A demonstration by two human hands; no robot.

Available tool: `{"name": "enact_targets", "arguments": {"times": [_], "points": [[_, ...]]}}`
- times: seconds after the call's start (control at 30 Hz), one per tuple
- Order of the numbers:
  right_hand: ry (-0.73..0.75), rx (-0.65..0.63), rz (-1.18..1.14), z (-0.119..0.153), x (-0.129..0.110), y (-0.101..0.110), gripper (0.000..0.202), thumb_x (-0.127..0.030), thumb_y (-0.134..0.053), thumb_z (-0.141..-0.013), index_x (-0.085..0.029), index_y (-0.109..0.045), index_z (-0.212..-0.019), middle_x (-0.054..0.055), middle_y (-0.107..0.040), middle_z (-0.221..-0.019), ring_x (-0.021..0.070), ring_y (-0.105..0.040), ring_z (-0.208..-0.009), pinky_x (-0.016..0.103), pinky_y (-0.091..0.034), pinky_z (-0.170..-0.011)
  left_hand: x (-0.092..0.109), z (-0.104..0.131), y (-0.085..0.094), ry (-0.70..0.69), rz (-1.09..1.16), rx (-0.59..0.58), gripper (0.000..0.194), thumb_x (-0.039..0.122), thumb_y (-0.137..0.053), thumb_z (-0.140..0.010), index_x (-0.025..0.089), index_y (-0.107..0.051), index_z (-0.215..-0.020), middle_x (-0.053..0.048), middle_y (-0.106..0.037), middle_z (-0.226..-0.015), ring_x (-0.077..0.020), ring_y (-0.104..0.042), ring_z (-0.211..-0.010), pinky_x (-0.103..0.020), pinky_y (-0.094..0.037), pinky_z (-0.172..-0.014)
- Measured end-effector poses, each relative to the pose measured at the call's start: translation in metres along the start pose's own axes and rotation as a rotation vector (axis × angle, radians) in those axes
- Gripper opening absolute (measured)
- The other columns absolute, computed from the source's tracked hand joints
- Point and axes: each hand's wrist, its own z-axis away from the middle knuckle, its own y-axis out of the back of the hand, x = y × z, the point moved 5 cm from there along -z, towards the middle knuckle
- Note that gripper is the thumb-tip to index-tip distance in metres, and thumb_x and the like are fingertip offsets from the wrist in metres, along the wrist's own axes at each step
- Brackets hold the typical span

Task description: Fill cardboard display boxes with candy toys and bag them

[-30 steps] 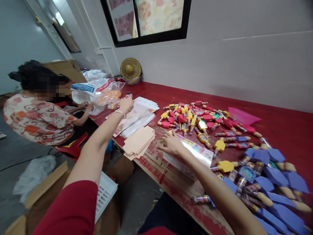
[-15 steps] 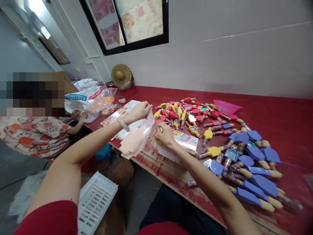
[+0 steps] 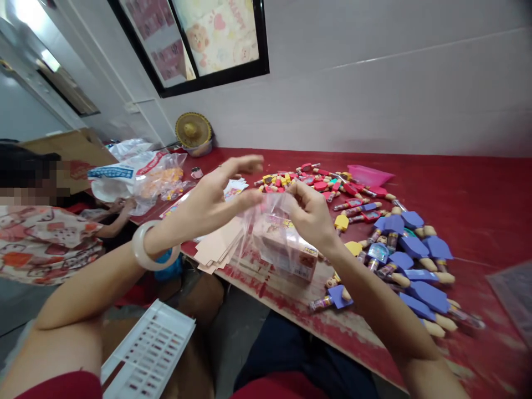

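Observation:
My right hand (image 3: 310, 213) pinches the upper edge of a clear plastic bag (image 3: 276, 202). Left of it, my left hand (image 3: 220, 194) has its thumb and fingers spread wide, near the bag's other side. A small printed box (image 3: 286, 244) on the table shows through the plastic; I cannot tell whether it is inside the bag or behind it. Flat peach-coloured cards (image 3: 220, 244) lie in a loose stack below my left hand, at the table edge. A bracelet (image 3: 143, 246) is on my left wrist.
Toy-like pieces with blue heads (image 3: 428, 296) and red and yellow ones (image 3: 322, 180) cover the red table (image 3: 469, 194). A pink tray (image 3: 369, 175) is behind them. A co-worker (image 3: 50, 244) sits at left by plastic bags (image 3: 124, 174). A white tray (image 3: 152, 352) is below.
My left hand has opened from its grip on the plastic. The bag now hangs from my right hand in front of the box. The view has shifted slightly right.

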Motion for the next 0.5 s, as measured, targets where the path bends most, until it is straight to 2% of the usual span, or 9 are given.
{"name": "enact_targets", "arguments": {"times": [0.07, 0.1, 0.13, 0.17, 0.23, 0.3, 0.4, 0.43, 0.5], "points": [[0.006, -0.009, 0.064, 0.002, -0.01, 0.0, 0.019, -0.024, -0.053, -0.09, -0.023, -0.045, -0.072, -0.005, -0.05, -0.062, 0.0107, -0.044, -0.055, 0.025, -0.035, -0.055, 0.011, 0.009, -0.004, -0.047, 0.026, 0.007, 0.072, 0.063, -0.07, -0.082, 0.03, -0.051, -0.143, -0.007, -0.062, -0.137, -0.0264, -0.062, -0.125, -0.04, -0.055, -0.101], [0.016, -0.008, 0.101, 0.003, -0.014, 0.001, 0.019, -0.024, -0.053, -0.091, -0.023, -0.046, -0.073, -0.005, -0.051, -0.062, 0.0109, -0.045, -0.055, 0.026, -0.036, -0.056, 0.014, 0.014, -0.008, -0.054, 0.014, 0.005, 0.077, 0.062, -0.073, -0.08, 0.031, -0.048, -0.145, -0.008, -0.061, -0.139, -0.0269, -0.062, -0.125, -0.041, -0.056, -0.101], [0.03, 0.0, 0.135, 0.005, -0.019, 0.003, 0.019, -0.024, -0.052, -0.093, -0.023, -0.048, -0.075, -0.004, -0.053, -0.063, 0.0111, -0.047, -0.055, 0.026, -0.037, -0.057, 0.014, 0.017, -0.011, -0.044, -0.012, 0.017, 0.073, 0.06, -0.074, -0.081, 0.03, -0.05, -0.144, -0.008, -0.064, -0.135, -0.0265, -0.064, -0.122, -0.041, -0.056, -0.1], [0.048, 0.012, 0.158, 0.006, -0.023, 0.006, 0.018, -0.025, -0.052, -0.094, -0.023, -0.05, -0.077, -0.004, -0.055, -0.065, 0.0115, -0.049, -0.057, 0.026, -0.038, -0.058, 0.012, 0.02, -0.013, -0.021, -0.041, 0.046, 0.062, 0.056, -0.071, -0.084, 0.029, -0.056, -0.137, -0.007, -0.068, -0.127, -0.0252, -0.067, -0.115, -0.04, -0.057, -0.097], [0.073, -0.002, 0.187, 0.01, -0.026, 0.013, 0.012, -0.029, -0.056, -0.094, -0.022, -0.056, -0.084, -0.002, -0.06, -0.071, 0.0127, -0.054, -0.062, 0.027, -0.041, -0.06, 0.004, 0.021, -0.013, 0.041, -0.075, 0.133, 0.031, 0.048, -0.064, -0.093, 0.025, -0.068, -0.113, -0.005, -0.074, -0.102, -0.0209, -0.071, -0.094, -0.035, -0.058, -0.088], [0.048, -0.149, 0.239, 0.017, -0.019, 0.017, 0.012, -0.033, -0.065, -0.09, -0.022, -0.062, -0.094, -0.001, -0.063, -0.075, 0.014, -0.057, -0.064, 0.027, -0.044, -0.061, -0.007, 0.018, -0.005, 0.108, -0.055, 0.234, 0.023, 0.044, -0.064, -0.093, 0.022, -0.068, -0.088, -0.001, -0.072, -0.08, -0.0171, -0.069, -0.076, -0.03, -0.057, -0.075], [-0.046, -0.464, 0.349, 0.038, 0.0, 0.028, 0.015, -0.038, -0.07, -0.087, -0.024, -0.069, -0.091, -0.003, -0.062, -0.066, 0.0144, -0.056, -0.057, 0.029, -0.044, -0.057, -0.021, 0.015, 0.013, 0.193, 0.081, 0.306, 0.032, 0.044, -0.072, -0.088, 0.02, -0.059, -0.07, 0.002, -0.064, -0.062, -0.0134, -0.064, -0.059, -0.025, -0.052, -0.057], [-0.073, -0.518, 0.36, 0.045, 0.003, 0.038, 0.015, -0.039, -0.068, -0.089, -0.024, -0.07, -0.088, -0.002, -0.063, -0.065, 0.0149, -0.057, -0.057, 0.029, -0.044, -0.056, -0.025, 0.015, 0.018, 0.203, 0.164, 0.291, 0.034, 0.044, -0.073, -0.087, 0.019, -0.058, -0.07, 0.003, -0.063, -0.059, -0.0123, -0.062, -0.055, -0.024, -0.05, -0.053], [-0.079, -0.519, 0.338, 0.056, 0.0, 0.064, 0.018, -0.043, -0.065, -0.093, -0.027, -0.073, -0.088, 0.001, -0.069, -0.072, 0.0167, -0.062, -0.063, 0.031, -0.047, -0.057, -0.034, 0.02, 0.025, 0.213, 0.36, 0.276, 0.032, 0.041, -0.078, -0.084, 0.019, -0.059, -0.073, 0.004, -0.064, -0.058, -0.0105, -0.062, -0.051, -0.022, -0.05, -0.05]]}}
